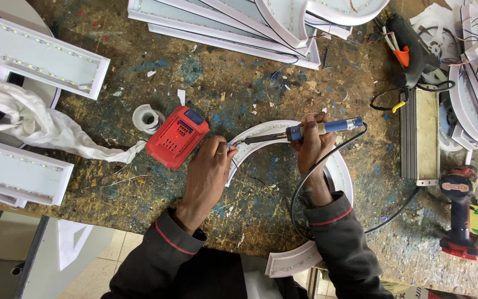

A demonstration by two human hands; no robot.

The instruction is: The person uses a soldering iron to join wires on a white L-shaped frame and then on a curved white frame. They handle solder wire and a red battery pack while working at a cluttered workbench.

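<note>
My right hand (312,145) grips a blue-handled soldering iron (305,132) lying almost level, its dark tip pointing left toward my left hand. My left hand (208,171) pinches thin wires (231,146) at the inner edge of a white curved sign letter shell (261,133) that arcs around both hands on the workbench. The iron's black cord (300,188) loops down past my right wrist. The exact spot where tip meets wire is partly hidden by my left fingers.
A red battery pack (176,137) and a roll of white tape (147,118) lie left of my left hand. White letter shells with LED strips (40,55) sit at left and top. A glue gun (410,47), a metal power supply (419,135) and a red drill (459,210) are at right.
</note>
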